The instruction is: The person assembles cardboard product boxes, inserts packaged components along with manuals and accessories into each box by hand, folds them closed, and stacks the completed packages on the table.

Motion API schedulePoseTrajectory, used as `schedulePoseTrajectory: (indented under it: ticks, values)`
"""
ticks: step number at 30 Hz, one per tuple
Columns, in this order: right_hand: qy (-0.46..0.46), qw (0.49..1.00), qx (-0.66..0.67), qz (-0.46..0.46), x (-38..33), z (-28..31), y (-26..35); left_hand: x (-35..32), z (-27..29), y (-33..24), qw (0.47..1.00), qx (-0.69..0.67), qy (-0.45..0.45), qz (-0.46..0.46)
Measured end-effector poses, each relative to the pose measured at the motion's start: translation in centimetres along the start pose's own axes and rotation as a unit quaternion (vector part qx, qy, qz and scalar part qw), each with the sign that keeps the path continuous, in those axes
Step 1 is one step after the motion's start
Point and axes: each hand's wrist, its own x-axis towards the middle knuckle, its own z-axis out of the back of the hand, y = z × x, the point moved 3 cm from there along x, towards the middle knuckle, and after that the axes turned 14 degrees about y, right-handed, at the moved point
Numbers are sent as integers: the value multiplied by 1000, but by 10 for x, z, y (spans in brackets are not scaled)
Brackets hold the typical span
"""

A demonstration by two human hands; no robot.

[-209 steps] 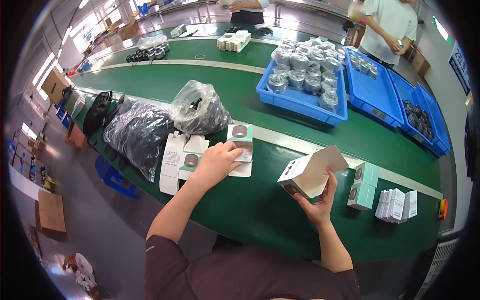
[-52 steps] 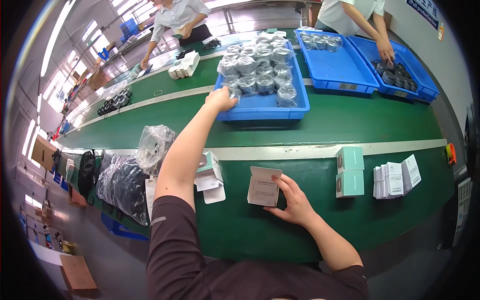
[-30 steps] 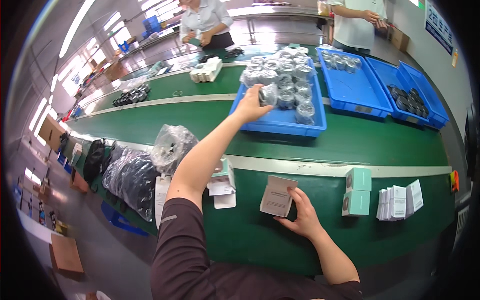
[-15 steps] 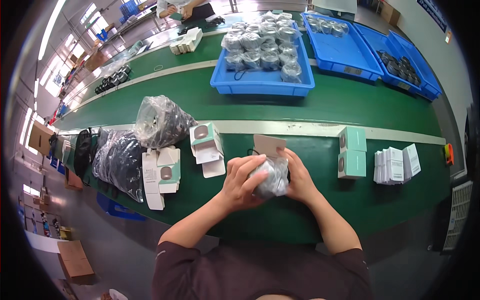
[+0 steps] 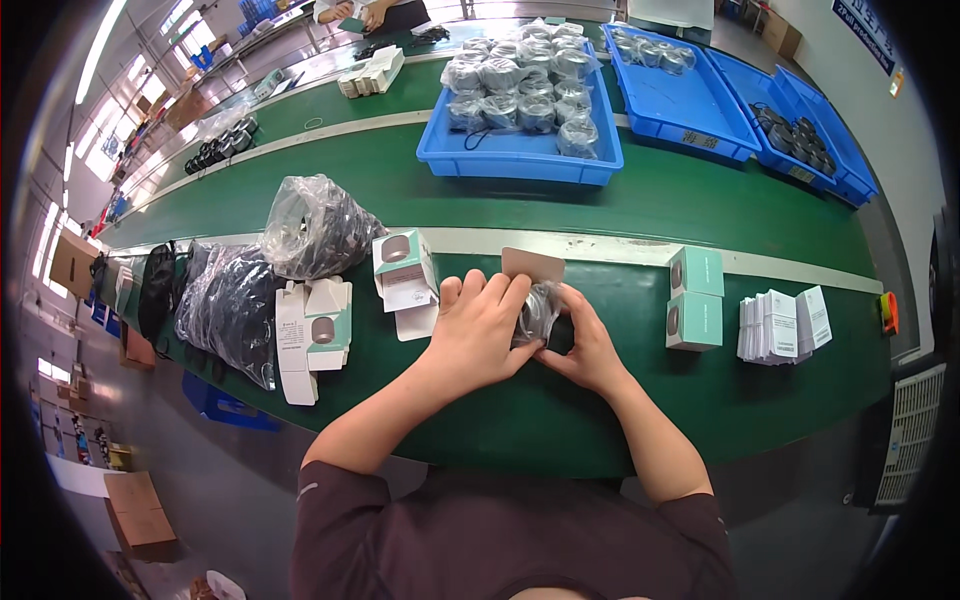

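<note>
A round grey device in clear plastic wrap (image 5: 538,314) is between my two hands above the green work surface. My left hand (image 5: 478,328) lies over its left side, fingers reaching away from me and thumb at its near edge. On the other side, my right hand (image 5: 588,345) grips it with thumb and curved fingers. A raised cardboard flap (image 5: 533,264) stands just behind the device; the box it belongs to is mostly hidden by my hands. To the left of them sits an open teal and white carton (image 5: 403,262) with a round picture on it.
Flattened teal-white cartons (image 5: 330,330) lie left, beside plastic bags of black items (image 5: 228,315). Two stacked closed boxes (image 5: 695,320) and folded leaflets (image 5: 770,328) stand right. Beyond are a blue tray (image 5: 520,168) of wrapped devices and more blue trays (image 5: 690,140). A co-worker's hands (image 5: 375,15) show far off.
My left hand has turned flatter, its fingers now pointing away from me. The wrapped device has moved a little away from me, toward the raised flap. My right hand stays on it.
</note>
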Motion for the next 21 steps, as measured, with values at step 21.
schedulePoseTrajectory:
  ticks: [21]
  values:
    - [6,998,42,-38,-4,-5,-14,14,-13,8,1000,-28,-1,-4]
